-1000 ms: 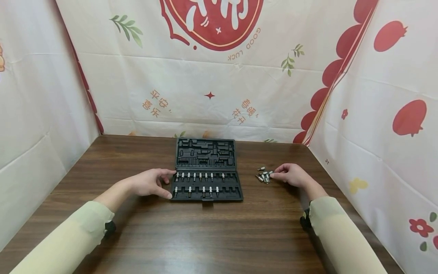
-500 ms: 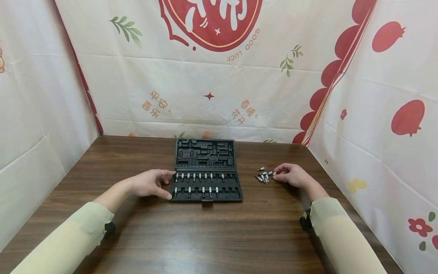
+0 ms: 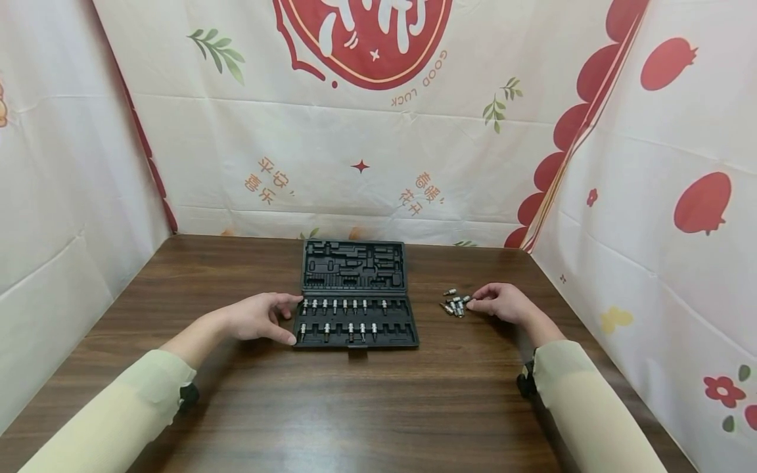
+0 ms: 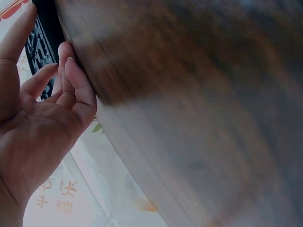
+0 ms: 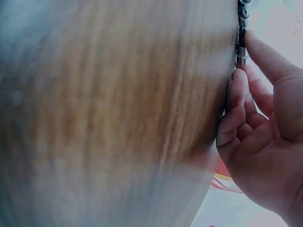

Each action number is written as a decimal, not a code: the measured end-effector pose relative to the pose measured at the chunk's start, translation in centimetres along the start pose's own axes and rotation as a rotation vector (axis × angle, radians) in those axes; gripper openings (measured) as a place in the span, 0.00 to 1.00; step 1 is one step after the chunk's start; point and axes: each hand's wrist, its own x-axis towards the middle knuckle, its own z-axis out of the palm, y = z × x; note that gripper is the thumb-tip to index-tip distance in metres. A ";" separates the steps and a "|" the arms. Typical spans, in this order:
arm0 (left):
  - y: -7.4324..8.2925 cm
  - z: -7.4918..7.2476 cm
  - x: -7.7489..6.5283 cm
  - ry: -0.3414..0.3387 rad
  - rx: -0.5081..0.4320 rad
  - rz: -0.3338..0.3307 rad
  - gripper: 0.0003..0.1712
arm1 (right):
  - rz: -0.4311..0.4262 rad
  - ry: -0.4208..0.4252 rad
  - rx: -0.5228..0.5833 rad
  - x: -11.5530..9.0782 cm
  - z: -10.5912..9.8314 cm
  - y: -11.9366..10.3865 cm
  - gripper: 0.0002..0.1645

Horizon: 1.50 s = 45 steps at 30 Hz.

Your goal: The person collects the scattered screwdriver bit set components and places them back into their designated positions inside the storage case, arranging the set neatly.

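A black socket case (image 3: 357, 322) lies unfolded on the table, its lid (image 3: 355, 265) leaning back. Silver bit sockets (image 3: 335, 306) stand in two rows in its base, with bare slots toward the right. My left hand (image 3: 258, 316) touches the left side of the case, thumb at the front corner and index finger near the hinge. To the right is a small pile of loose bit sockets (image 3: 454, 306). My right hand (image 3: 503, 302) pinches a bit socket (image 5: 242, 56) at the pile's right edge, mostly covered by the fingertips in the head view.
The brown wooden table (image 3: 355, 414) carries the case and the pile. Behind it hangs a printed cloth (image 3: 331, 131), with more cloth (image 3: 644, 263) along the right side. One loose bit socket (image 3: 450, 292) lies slightly behind the pile.
My right hand drew a bit socket slightly right of the pile, then came back left to the pile's edge. The left hand and the case stay as they were.
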 end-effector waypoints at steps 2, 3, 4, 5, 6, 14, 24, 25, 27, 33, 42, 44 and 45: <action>0.0 0.0 0.0 0.000 0.002 0.001 0.54 | 0.005 0.002 0.004 0.0 0.0 0.0 0.27; 0.0 0.0 0.0 0.001 0.003 0.002 0.54 | -0.001 0.001 0.005 0.0 0.0 0.1 0.27; 0.0 0.0 0.0 0.001 0.004 0.002 0.54 | -0.011 -0.003 0.006 0.0 0.0 0.1 0.26; 0.1 0.0 0.0 0.002 0.005 0.002 0.54 | -0.015 -0.002 0.008 0.0 0.0 0.1 0.25; 0.1 0.0 0.0 0.002 0.005 0.002 0.54 | -0.020 -0.003 0.013 -0.1 -0.1 0.1 0.25; 0.2 0.0 -0.1 0.005 0.005 -0.001 0.55 | -0.029 -0.025 0.083 -0.2 -0.2 0.3 0.22; 0.2 0.0 -0.1 0.006 0.002 -0.001 0.55 | 0.006 0.006 0.028 -0.5 0.0 0.3 0.31; 0.3 0.0 -0.1 0.006 0.000 -0.001 0.55 | 0.002 0.012 0.017 -0.5 0.1 0.2 0.31; 0.3 0.0 -0.2 0.006 -0.001 0.000 0.55 | -0.003 0.024 0.014 -0.4 0.2 0.0 0.28; 0.3 0.0 0.0 0.003 0.005 -0.003 0.55 | -0.044 0.024 0.016 -0.2 0.2 0.3 0.21; 0.3 0.1 0.0 0.005 0.001 -0.002 0.55 | -0.038 -0.088 0.099 -0.5 -1.3 1.0 0.23; 0.3 0.1 -0.1 0.006 0.002 -0.005 0.55 | -0.038 -0.102 0.099 -0.2 -1.3 1.0 0.24; 0.3 0.1 -0.1 0.007 0.003 -0.007 0.54 | -0.035 -0.110 0.098 -0.1 -1.3 1.0 0.25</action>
